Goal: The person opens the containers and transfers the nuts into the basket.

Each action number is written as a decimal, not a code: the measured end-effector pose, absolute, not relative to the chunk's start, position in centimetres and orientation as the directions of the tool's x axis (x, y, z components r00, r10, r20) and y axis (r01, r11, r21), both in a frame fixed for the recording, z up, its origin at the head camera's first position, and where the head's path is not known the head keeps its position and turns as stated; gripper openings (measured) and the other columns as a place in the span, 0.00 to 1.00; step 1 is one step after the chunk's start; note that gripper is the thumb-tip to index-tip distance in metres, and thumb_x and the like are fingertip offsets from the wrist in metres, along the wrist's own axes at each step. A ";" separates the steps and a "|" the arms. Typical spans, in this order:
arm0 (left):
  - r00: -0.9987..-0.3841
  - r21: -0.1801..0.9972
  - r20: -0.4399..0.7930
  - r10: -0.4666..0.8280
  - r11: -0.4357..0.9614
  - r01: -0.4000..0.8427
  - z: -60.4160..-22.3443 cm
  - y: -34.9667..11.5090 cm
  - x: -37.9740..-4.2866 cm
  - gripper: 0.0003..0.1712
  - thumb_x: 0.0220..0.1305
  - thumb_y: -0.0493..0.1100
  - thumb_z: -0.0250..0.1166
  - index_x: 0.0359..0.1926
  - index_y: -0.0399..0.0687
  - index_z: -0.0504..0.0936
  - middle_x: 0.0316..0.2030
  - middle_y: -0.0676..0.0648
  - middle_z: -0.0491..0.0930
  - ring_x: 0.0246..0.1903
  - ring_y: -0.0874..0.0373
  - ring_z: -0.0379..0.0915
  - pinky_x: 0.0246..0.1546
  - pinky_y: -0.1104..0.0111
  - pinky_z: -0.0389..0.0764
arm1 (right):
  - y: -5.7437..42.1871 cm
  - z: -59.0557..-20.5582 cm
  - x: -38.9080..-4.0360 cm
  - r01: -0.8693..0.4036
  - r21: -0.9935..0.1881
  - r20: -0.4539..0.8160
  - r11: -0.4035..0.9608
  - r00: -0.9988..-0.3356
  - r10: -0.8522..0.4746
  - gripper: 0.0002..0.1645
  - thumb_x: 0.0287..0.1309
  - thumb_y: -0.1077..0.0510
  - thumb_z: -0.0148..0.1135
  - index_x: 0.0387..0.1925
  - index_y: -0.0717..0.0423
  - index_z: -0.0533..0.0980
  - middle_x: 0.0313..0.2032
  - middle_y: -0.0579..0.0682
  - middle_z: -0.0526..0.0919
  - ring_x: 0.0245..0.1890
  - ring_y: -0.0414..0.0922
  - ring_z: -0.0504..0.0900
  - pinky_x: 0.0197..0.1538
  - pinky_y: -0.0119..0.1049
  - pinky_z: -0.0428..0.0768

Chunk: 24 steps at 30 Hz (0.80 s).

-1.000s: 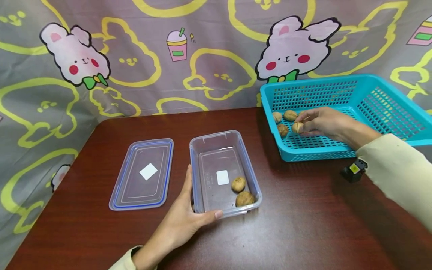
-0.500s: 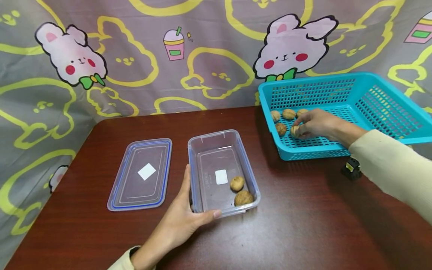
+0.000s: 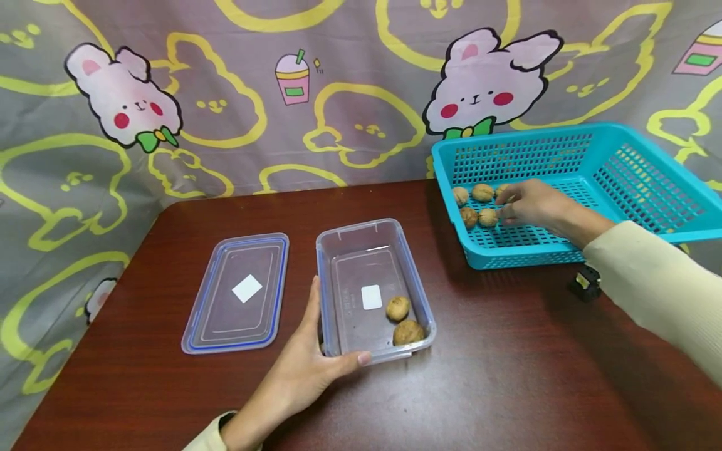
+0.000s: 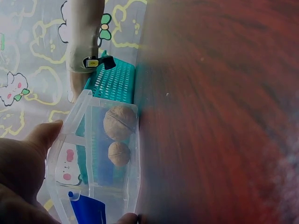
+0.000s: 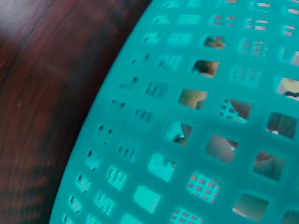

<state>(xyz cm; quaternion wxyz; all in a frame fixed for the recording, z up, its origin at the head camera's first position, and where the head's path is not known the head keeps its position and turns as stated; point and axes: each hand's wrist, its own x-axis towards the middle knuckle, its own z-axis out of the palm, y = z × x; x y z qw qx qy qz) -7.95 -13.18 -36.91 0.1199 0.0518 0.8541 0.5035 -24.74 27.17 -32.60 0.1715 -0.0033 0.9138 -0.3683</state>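
Note:
My left hand [image 3: 307,369] grips the near left corner of a clear plastic food container [image 3: 333,275], its thumb over the near rim. Two walnuts [image 3: 397,308] lie inside at the container's near right corner; in the left wrist view the same walnuts [image 4: 119,122] show through the wall. Over the turquoise basket [image 3: 524,255], my right hand [image 3: 533,203] reaches down with thumb and fingers apart. Just left of its thumb lies one walnut [image 3: 487,217], and its fingertips partly cover another walnut [image 3: 502,189]. Several walnuts sit at the basket's left end. The basket wall [image 5: 154,116] mostly hides this hand in the right wrist view.
A clear lid [image 3: 237,294] with a blue seal and a white label lies flat on the dark wooden table [image 3: 479,388], left of the container. A patterned cloth [image 3: 225,94] hangs behind the table. The black wrist camera [image 3: 588,283] sticks out below the right sleeve.
The right hand has let go of the walnut it pinched, which now lies in the basket's front left part. Its fingers have drawn slightly right, away from it. The left hand stays on the container.

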 end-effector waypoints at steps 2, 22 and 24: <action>-0.966 0.874 -0.153 0.210 0.485 -0.033 -36.9 -13.1 -8.0 0.81 0.50 0.54 0.84 0.85 0.62 0.29 0.83 0.40 0.49 0.76 0.43 0.60 0.77 0.41 0.59 | 27.3 -32.5 -24.5 0.117 -0.694 -0.285 0.711 -0.951 -0.123 0.27 0.78 0.64 0.49 0.70 0.79 0.62 0.66 0.77 0.68 0.56 0.62 0.83 0.55 0.47 0.88; -0.965 0.884 -0.154 0.210 0.466 -0.040 -36.9 -13.1 -7.9 0.81 0.50 0.53 0.84 0.85 0.62 0.28 0.83 0.40 0.50 0.72 0.45 0.66 0.76 0.41 0.62 | 22.7 -27.9 -18.8 -0.127 -0.652 0.034 0.747 -0.990 -0.139 0.25 0.75 0.50 0.62 0.67 0.53 0.76 0.62 0.61 0.82 0.65 0.59 0.76 0.61 0.60 0.76; -0.965 0.888 -0.155 0.210 0.457 -0.043 -36.9 -13.1 -7.9 0.81 0.50 0.52 0.84 0.85 0.62 0.28 0.83 0.40 0.50 0.72 0.45 0.67 0.75 0.42 0.62 | 21.9 -27.6 -18.0 -0.148 -0.659 0.052 0.737 -0.987 -0.151 0.24 0.74 0.50 0.63 0.66 0.50 0.77 0.62 0.58 0.83 0.63 0.56 0.79 0.59 0.55 0.79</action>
